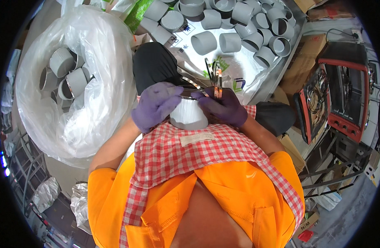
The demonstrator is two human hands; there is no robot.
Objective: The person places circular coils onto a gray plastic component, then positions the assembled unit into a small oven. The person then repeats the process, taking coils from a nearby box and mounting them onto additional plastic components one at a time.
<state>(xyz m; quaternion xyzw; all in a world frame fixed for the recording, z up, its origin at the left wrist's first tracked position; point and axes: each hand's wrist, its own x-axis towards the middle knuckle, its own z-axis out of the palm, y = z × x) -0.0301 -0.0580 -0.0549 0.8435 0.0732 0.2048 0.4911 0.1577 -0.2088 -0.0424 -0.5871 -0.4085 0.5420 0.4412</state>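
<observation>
A grey cup-shaped piece (189,114) rests in my lap against the checked apron, with a shiny metal ring (188,97) at its upper rim. My left hand (157,103), in a purple glove, is closed round the left side of the cup and its rim. My right hand (224,106), gloved the same way, grips several loose shiny metal rings (215,76) that stick up from its fingers. Its thumb side reaches the cup's right rim. Another ring (194,85) slants over the cup's mouth between the hands. Part of the right fingers is hidden.
Many grey cups (230,42) lie on a white sheet in a metal tray (284,56) ahead. A clear plastic bag (103,120) with more cups stands at left. On the right, a red oven (347,99) has its door (312,105) down, bearing metal rings. Cardboard boxes (304,62) adjoin it.
</observation>
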